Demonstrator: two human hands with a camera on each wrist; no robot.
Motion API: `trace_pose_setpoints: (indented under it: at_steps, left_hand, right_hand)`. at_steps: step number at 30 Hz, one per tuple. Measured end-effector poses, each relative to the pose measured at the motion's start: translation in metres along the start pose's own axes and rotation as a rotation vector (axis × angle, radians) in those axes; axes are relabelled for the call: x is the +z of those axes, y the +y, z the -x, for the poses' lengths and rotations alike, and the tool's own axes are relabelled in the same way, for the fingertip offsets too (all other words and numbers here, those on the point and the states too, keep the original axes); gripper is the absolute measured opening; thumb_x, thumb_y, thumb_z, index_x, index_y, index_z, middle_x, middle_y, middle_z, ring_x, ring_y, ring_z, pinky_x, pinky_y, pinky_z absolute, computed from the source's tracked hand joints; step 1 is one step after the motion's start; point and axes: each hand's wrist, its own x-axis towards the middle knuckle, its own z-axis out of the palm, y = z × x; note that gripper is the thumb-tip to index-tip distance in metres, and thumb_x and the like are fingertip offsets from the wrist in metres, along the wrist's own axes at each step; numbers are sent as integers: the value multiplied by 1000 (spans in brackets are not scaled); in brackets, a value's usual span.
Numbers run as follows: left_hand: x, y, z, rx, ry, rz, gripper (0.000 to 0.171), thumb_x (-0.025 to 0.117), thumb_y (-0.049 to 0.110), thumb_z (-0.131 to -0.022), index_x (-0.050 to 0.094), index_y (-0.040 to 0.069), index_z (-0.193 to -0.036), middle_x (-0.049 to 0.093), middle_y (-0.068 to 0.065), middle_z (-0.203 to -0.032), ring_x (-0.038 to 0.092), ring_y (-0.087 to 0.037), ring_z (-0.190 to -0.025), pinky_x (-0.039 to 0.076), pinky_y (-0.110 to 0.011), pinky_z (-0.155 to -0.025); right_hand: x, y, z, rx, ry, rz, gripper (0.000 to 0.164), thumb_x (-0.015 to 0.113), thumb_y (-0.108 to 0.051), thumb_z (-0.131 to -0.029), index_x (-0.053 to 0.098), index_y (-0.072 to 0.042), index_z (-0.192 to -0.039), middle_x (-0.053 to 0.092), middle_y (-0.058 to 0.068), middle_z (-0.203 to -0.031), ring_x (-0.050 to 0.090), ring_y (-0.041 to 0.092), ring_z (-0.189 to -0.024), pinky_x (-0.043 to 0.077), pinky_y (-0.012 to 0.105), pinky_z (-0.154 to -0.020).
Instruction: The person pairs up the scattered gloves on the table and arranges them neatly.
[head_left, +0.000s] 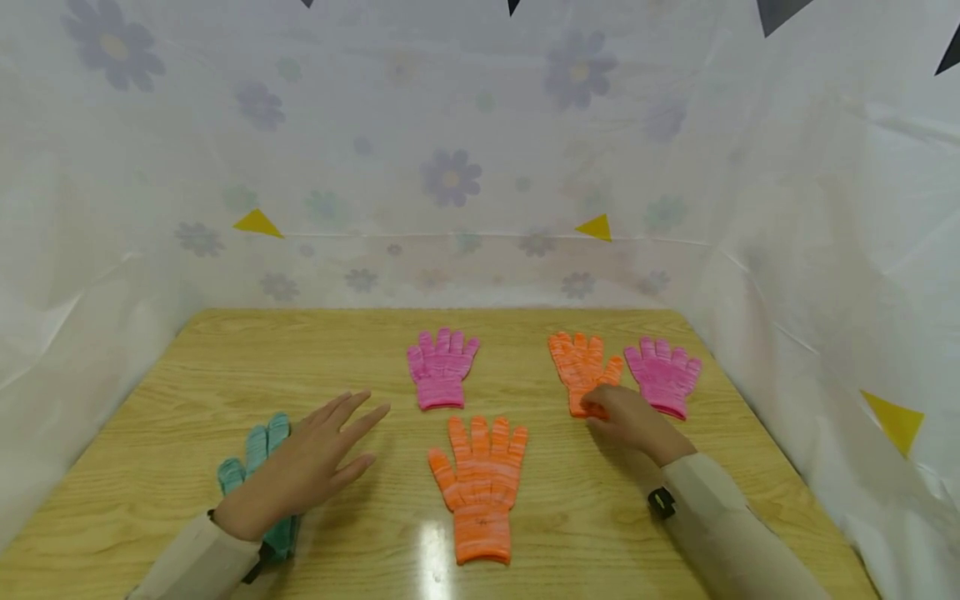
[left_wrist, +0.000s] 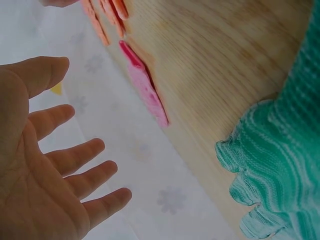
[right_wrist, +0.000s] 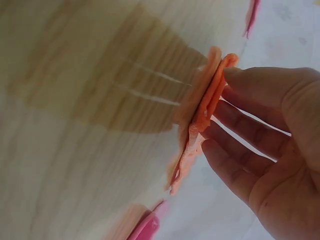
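My right hand (head_left: pixel 626 417) is at the cuff of the far orange knit glove (head_left: pixel 583 358), which lies palm-down flat at the back right. In the right wrist view, thumb and curled fingers pinch that orange cuff (right_wrist: pixel 212 95). My left hand (head_left: pixel 311 462) hovers with fingers spread, holding nothing. Below it lies a teal knit glove (head_left: pixel 257 446), partly hidden by the hand and wrist. The left wrist view shows this striped teal glove (left_wrist: pixel 285 160) beside the open palm. A second orange glove (head_left: pixel 483 492) lies between the hands, fingers pointing away.
One pink glove (head_left: pixel 442 367) lies at the back middle of the wooden table (head_left: pixel 337 350). Another pink glove (head_left: pixel 663 375) is right beside the far orange one, close to my right hand. White flowered sheeting (head_left: pixel 450 233) surrounds the table's back and sides.
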Motion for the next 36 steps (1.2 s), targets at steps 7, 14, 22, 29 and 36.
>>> trace_pose_setpoints:
  at_steps: [7,14,22,29,36]
  left_hand:
    - [3,-1,1,13,13,12,65,60,36,-84,29,25,-140,32,-9,-138,33,-33,-124,34,-51,-95]
    - [6,-3,2,23,24,18,66,61,34,-84,28,25,-140,32,-9,-138,34,-32,-124,35,-50,-94]
    - [5,-3,3,13,11,36,66,61,34,-83,28,26,-140,31,-9,-140,34,-32,-124,35,-51,-94]
    - [5,-2,3,10,2,40,65,61,34,-84,29,25,-140,31,-9,-139,33,-31,-124,34,-50,-95]
    - [3,-1,2,9,-13,31,66,59,36,-84,27,26,-140,31,-8,-140,33,-30,-125,34,-50,-95]
  right_hand:
    - [5,-2,-10,-32,31,96,7,68,-9,-76,64,-6,-81,53,-1,-71,50,12,-63,44,28,-56]
    - [9,-2,-15,-49,37,170,11,63,-10,-82,59,-11,-72,49,-3,-64,47,10,-56,40,25,-50]
    - [9,-3,-15,-35,35,168,19,56,-4,-83,47,-13,-68,39,-5,-59,33,9,-52,29,23,-49]
    - [7,-4,-12,-23,47,155,12,62,-5,-82,50,-7,-83,42,-2,-66,32,9,-51,29,22,-47]
    - [4,-3,-9,-28,72,159,12,60,-2,-80,53,-6,-88,47,0,-72,42,11,-56,35,23,-49]
